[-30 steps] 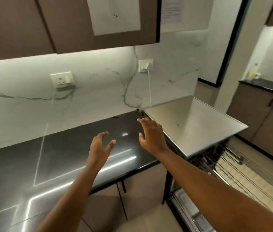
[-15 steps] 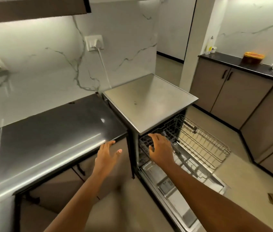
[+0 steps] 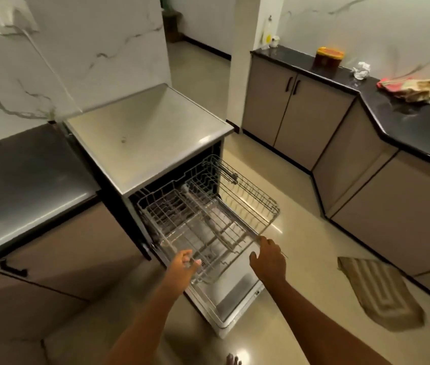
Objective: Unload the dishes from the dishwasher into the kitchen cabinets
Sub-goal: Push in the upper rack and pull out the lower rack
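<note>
With the dishwasher (image 3: 150, 138) standing open at centre frame, its door (image 3: 235, 299) lies flat toward the bottom of the picture and two wire racks are drawn out over it. Upper rack (image 3: 250, 196): extended toward centre right, wires bare as far as I can see. Lower rack (image 3: 195, 227): pulled forward toward the person, tines visible; whether anything small sits in it I cannot tell.

Left hand (image 3: 182, 267), just below centre: at the lower rack's front left rim, fingers curled round the wire in a grip. Right hand (image 3: 269, 259), right of centre: on the front right corner of the same rack, fingers bent over the rim wire; whether it truly clasps or only rests there I cannot tell. Both forearms reach up from the bottom edge. Toes of a bare foot (image 3: 232, 360) show at the bottom edge.

Surroundings: dark worktop (image 3: 19, 180) at left, touching the dishwasher's steel top, with brown lower cabinets (image 3: 58, 259) beneath it. Wall socket (image 3: 8, 15) at upper left, white cord (image 3: 50, 67) running down behind the machine. Along the right, a second dark counter (image 3: 406, 119) over more brown cabinets, carrying an orange-lidded container (image 3: 328, 57), a crumpled white wad (image 3: 361, 69) and a bundled cloth (image 3: 411, 89). Striped mat (image 3: 377, 293) on the pale floor at lower right.
</note>
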